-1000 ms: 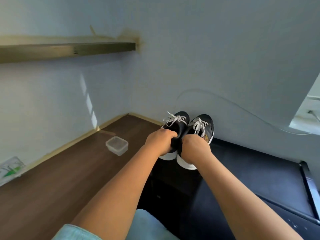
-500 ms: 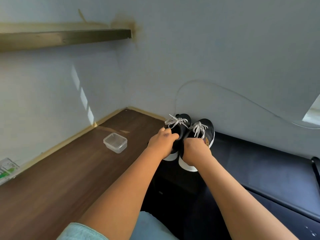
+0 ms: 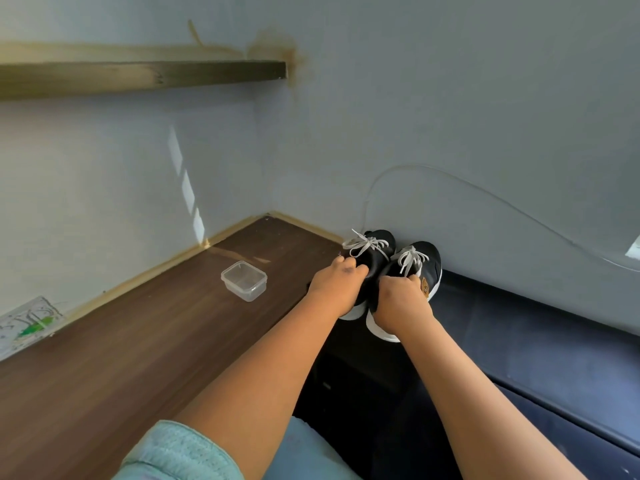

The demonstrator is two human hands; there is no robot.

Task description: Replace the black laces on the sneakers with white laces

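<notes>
Sneakers [image 3: 391, 268] beside lidded clear container [image 3: 244, 280]

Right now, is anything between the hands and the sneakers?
Nothing visible. The left hand grips the left sneaker and the right hand grips the right sneaker, both by the heel end. Each shoe already shows tied white laces. The plastic box sits apart on the desk.
</notes>
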